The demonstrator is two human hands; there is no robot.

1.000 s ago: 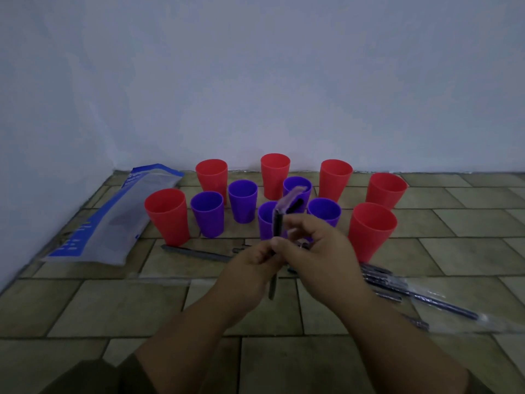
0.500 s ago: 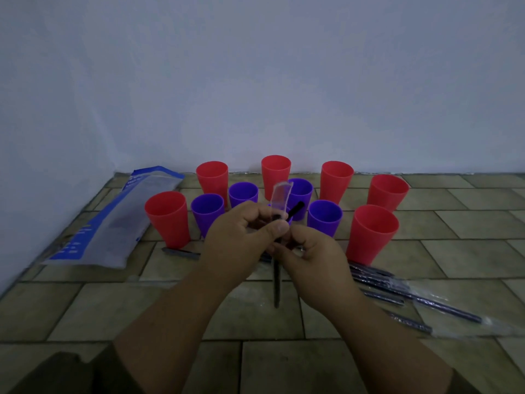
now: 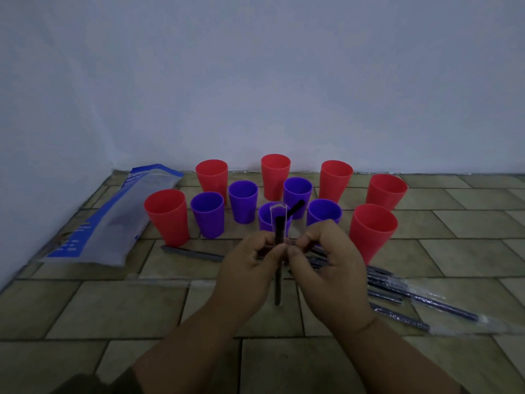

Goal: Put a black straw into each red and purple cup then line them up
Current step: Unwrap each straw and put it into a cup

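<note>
Pinching black straw (image 3: 277, 282) upright — left hand (image 3: 247, 268), right hand (image 3: 329, 263) both clamped on it — just short of nearest purple cup (image 3: 265, 223).

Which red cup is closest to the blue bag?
The front-left red cup, standing right beside the blue bag; the other five red cups stand farther right.

Olive-beige tiled floor (image 3: 113, 305). Upright on it: six red plastic cups (image 3: 167, 217) in an outer arc, five purple plastic cups (image 3: 207, 214) inside. Flat on it: blue-and-clear plastic bag (image 3: 113, 223) at left, clear-wrapped black straws (image 3: 412, 297) at right, single wrapped straw (image 3: 193, 253) near front-left red cup.
</note>
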